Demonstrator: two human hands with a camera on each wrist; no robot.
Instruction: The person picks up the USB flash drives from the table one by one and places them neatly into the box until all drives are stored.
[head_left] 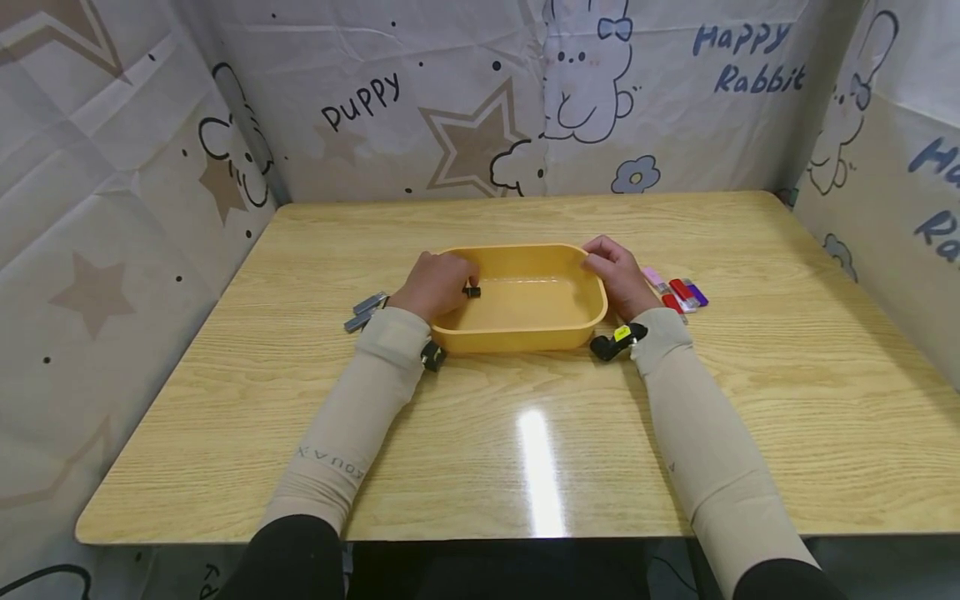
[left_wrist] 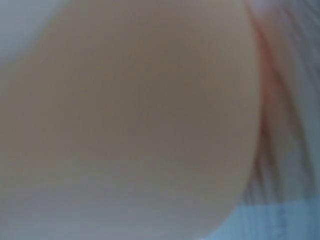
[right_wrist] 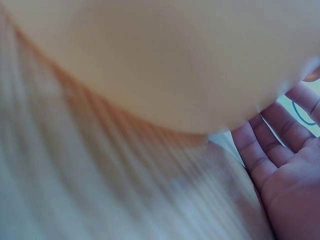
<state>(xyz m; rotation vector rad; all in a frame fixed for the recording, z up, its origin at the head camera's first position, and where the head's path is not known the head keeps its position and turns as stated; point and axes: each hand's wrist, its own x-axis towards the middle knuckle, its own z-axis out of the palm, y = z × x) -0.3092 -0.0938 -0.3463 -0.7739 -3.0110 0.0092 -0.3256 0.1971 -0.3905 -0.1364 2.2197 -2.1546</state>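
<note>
A yellow plastic bin [head_left: 517, 342] sits in front of me on the table. My left hand [head_left: 435, 283] reaches over its left end, fingers bent down inside. A small black object [head_left: 472, 292] shows at those fingertips, pinched there; its kind is too small to make out. My right hand [head_left: 619, 275] holds the bin at its far right corner, thumb over the rim. In the right wrist view, its fingers [right_wrist: 277, 135] lie along the outside of the wall. The blurred bin wall [left_wrist: 135, 110] fills most of the left wrist view and hides the left fingers.
Grey stick-like pieces [head_left: 366, 310] lie left of the bin, beside my left wrist. Several small pieces in pink, red and purple [head_left: 678, 293] lie together right of my right hand. The wooden table [head_left: 225, 400] meets patterned cloth walls at the back and sides.
</note>
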